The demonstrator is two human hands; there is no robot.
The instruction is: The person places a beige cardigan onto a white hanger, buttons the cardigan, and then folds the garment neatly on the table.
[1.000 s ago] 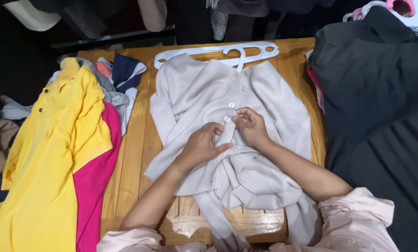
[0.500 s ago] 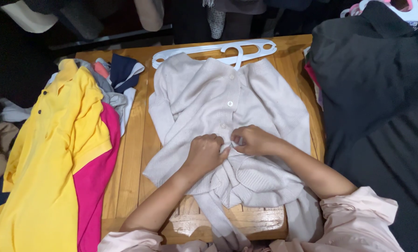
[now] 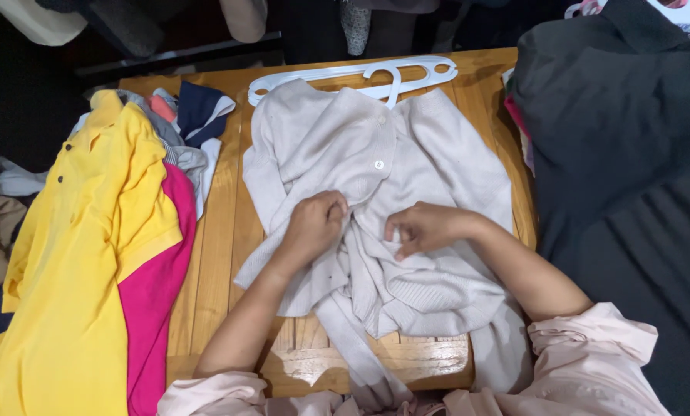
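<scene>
A pale beige buttoned cardigan (image 3: 337, 139) lies spread on a small wooden table (image 3: 222, 223), collar away from me. My left hand (image 3: 314, 225) pinches the fabric of its front placket near the middle. Just to the right, my right hand (image 3: 422, 228) grips the opposite front edge. The cloth between the two hands is bunched into folds. A white plastic hanger (image 3: 360, 75) rests on the table just beyond the collar.
A yellow polo shirt (image 3: 75, 254) over a pink garment (image 3: 152, 293) drapes off the table's left side, with navy and grey clothes (image 3: 195, 115) behind it. A large black garment (image 3: 622, 154) covers the right side.
Both hands have slid down the cardigan's front, from the button near the upper chest to the middle. The fabric under them has gathered more.
</scene>
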